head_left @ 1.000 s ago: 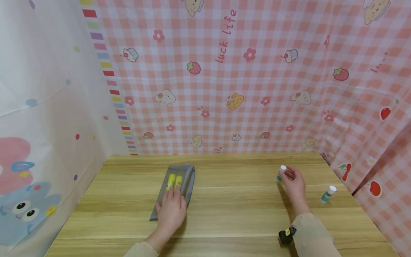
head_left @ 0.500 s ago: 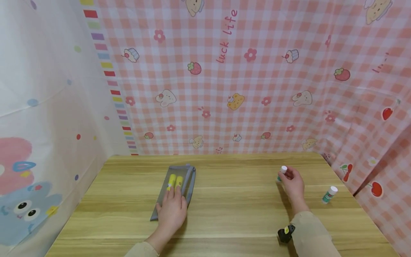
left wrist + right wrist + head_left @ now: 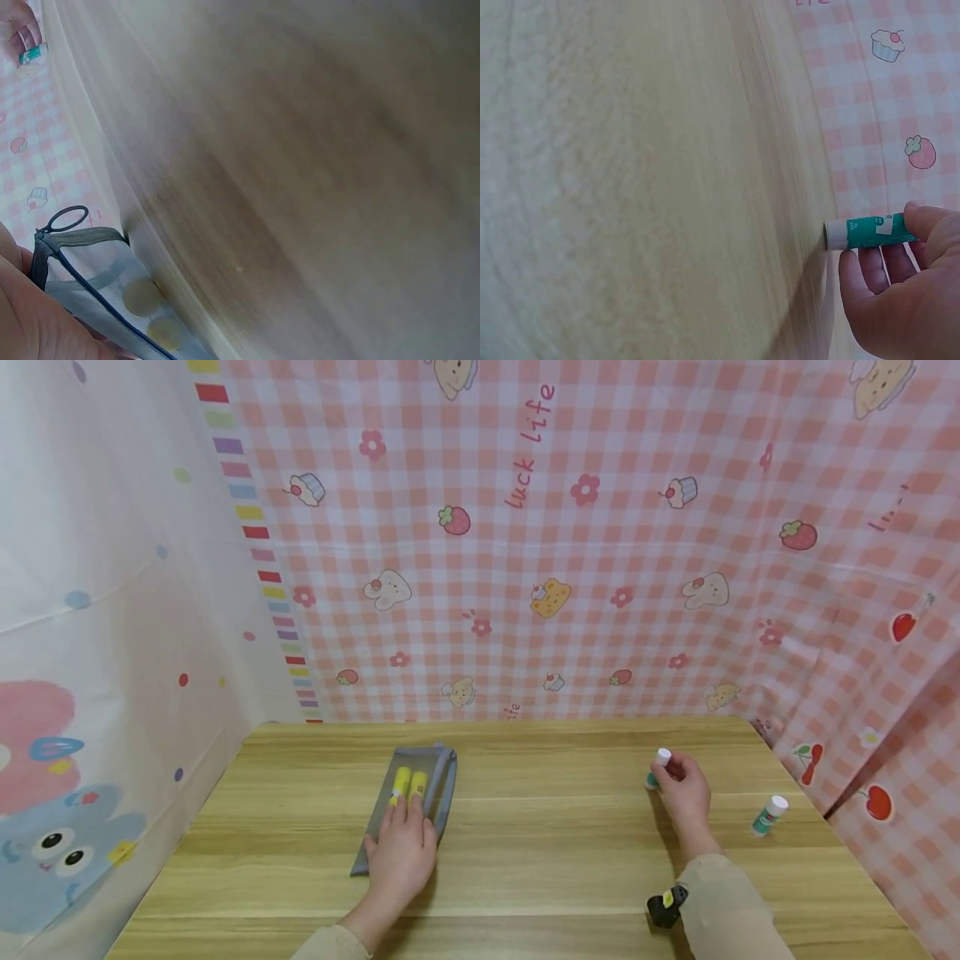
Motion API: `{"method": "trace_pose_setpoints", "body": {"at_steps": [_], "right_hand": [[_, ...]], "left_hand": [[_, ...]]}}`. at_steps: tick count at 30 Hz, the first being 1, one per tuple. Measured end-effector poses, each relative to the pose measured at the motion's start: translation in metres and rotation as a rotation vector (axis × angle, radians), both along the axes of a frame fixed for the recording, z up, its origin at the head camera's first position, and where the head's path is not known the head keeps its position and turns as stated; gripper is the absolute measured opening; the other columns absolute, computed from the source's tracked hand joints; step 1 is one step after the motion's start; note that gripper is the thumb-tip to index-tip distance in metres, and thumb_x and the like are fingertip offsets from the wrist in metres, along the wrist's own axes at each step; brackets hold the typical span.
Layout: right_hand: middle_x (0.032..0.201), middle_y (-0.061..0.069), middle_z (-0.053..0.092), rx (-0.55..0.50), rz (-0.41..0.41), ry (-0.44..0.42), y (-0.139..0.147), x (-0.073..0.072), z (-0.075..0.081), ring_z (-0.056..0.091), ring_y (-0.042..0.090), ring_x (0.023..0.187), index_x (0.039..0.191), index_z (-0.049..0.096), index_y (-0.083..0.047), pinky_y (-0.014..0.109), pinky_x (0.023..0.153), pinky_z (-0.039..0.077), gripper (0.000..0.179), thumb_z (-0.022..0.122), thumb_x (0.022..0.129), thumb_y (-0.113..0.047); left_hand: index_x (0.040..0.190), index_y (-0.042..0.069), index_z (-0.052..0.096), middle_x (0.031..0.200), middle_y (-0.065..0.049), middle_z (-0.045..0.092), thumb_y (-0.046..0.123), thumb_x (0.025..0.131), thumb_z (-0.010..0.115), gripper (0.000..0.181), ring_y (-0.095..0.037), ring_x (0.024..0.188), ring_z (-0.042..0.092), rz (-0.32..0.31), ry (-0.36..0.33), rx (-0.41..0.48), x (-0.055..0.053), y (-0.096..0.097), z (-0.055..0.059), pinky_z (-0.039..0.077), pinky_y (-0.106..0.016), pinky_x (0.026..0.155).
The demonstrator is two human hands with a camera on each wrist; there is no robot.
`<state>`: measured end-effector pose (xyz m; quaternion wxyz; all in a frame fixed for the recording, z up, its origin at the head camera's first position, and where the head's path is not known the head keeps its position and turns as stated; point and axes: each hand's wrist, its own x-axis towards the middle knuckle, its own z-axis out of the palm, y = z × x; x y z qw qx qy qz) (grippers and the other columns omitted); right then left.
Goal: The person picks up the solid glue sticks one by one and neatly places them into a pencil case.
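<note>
In the head view my left hand (image 3: 403,852) rests with extended fingers on a grey mesh zip pouch (image 3: 381,802). Two yellow tubes (image 3: 402,778) lie side by side in the pouch, their lower ends hidden under the fingertips. The left wrist view shows the pouch's dark zipper (image 3: 97,289) and the round tube ends (image 3: 142,296) blurred through the mesh. At the right, my right hand (image 3: 688,789) pinches a green glue stick (image 3: 874,231) with a white cap, between thumb and fingers. It stands on the table, at least close to the surface.
A second green glue stick (image 3: 769,817) with a white cap stands to the right of my right hand. A black wrist camera (image 3: 664,908) sits at my right sleeve. The wooden table (image 3: 547,827) ends at a pink checked curtain (image 3: 495,560).
Both hands stay almost in place. The right hand and its glue stick shift only very slightly; the pouch and the other glue stick lie as before.
</note>
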<state>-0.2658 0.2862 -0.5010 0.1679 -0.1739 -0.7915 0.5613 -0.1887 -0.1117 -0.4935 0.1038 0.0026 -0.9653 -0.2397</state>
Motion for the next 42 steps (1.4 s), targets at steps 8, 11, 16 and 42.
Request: {"method": "trace_pose_setpoints", "body": {"at_steps": [8, 11, 16, 42], "right_hand": [[0.126, 0.030, 0.054, 0.006, 0.006, -0.016, -0.002, 0.000, 0.002, 0.051, 0.029, 0.112, 0.127, 0.052, 0.010, 0.006, 0.070, 0.037, 0.038, 0.059, 0.099, -0.014], [0.125, 0.029, 0.055, 0.001, 0.023, -0.013, -0.005, 0.000, 0.003, 0.052, 0.024, 0.108, 0.128, 0.052, 0.010, 0.005, 0.069, 0.039, 0.039, 0.059, 0.099, -0.015], [0.121, 0.028, 0.057, 0.001, 0.042, -0.002, -0.012, -0.001, 0.004, 0.051, 0.011, 0.096, 0.125, 0.054, 0.011, 0.006, 0.069, 0.041, 0.037, 0.060, 0.099, -0.014], [0.117, 0.025, 0.059, -0.100, 0.134, 0.022, -0.052, -0.004, 0.003, 0.051, 0.000, 0.085, 0.124, 0.055, 0.012, 0.013, 0.073, 0.050, 0.034, 0.061, 0.098, -0.009]], "left_hand": [[0.141, -0.003, 0.050, 0.146, -0.028, 0.044, 0.024, 0.102, 0.042, 0.048, -0.048, 0.136, 0.037, 0.003, -0.009, 0.004, -0.001, 0.000, -0.002, 0.022, -0.082, 0.096], [0.141, -0.003, 0.050, 0.146, -0.028, 0.044, 0.023, 0.102, 0.042, 0.048, -0.048, 0.136, 0.036, 0.003, -0.011, 0.004, -0.001, -0.001, -0.002, 0.022, -0.082, 0.096], [0.141, -0.003, 0.050, 0.146, -0.028, 0.044, 0.024, 0.102, 0.042, 0.048, -0.048, 0.136, 0.036, 0.001, -0.011, 0.009, -0.001, -0.001, -0.002, 0.022, -0.082, 0.096], [0.141, -0.003, 0.050, 0.146, -0.028, 0.044, 0.023, 0.102, 0.041, 0.048, -0.048, 0.136, 0.037, 0.001, -0.003, -0.002, 0.000, -0.001, -0.002, 0.023, -0.082, 0.095]]}}
